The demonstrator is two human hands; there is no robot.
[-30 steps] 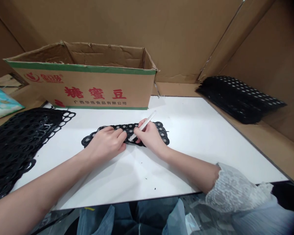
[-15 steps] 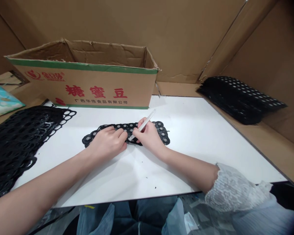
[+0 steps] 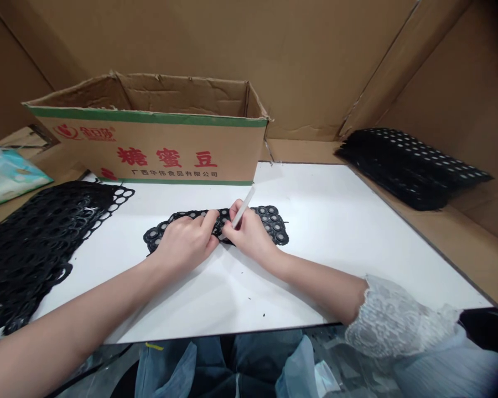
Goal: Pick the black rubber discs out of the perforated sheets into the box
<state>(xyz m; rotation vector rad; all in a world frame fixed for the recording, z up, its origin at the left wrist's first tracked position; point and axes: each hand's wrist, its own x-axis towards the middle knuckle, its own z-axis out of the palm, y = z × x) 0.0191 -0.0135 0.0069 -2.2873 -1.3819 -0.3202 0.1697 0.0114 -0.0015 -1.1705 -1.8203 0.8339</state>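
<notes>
Left hand lies on the left half of the black ring sheet, fingers bent down onto it, forefinger stretched toward the right hand; cannot tell whether it pinches the sheet or just presses it. Right hand has a narrow pinch on a slim white stick, thumb and fingers closed round it, upper end slanting up to the far right, lower end down at the sheet between the two hands; exact contact at the tip too small to tell. Sheet lies flat mid-table on the white tabletop, long side left to right, pale round discs in its rings, middle partly hidden by both hands. Far left of it, a cardboard box with green edging and red lettering, top uncovered. Left side, a big heap of black ring mesh, overhanging the tabletop's left edge; beyond it, a teal-and-white packet. Far right, a stack of black perforated sheets on the cardboard beside the tabletop. Few tiny black scraps on the near part of the tabletop. White lace cuff on the right arm; blue denim below the near edge.
</notes>
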